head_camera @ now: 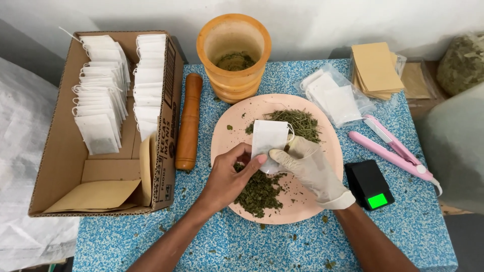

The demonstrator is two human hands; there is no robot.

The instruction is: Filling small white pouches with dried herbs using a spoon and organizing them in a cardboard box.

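Observation:
A small white paper tea bag (268,141) is held upright over a pink round plate (322,131). My bare left hand (229,174) pinches its lower left edge. My right hand (310,166), in a white glove, grips the bag's lower right side. On the plate lie a pile of crushed dark green herb (259,194) near me and a heap of dried stalky herb (301,122) at the far side.
A cardboard box (60,166) at the left holds rows of filled white bags (101,95) and brown envelopes. A wooden pestle (189,121) and mortar (233,55) stand behind the plate. At the right are empty bags (335,98), brown envelopes (375,68), a pink sealer (393,151) and a black scale (369,184).

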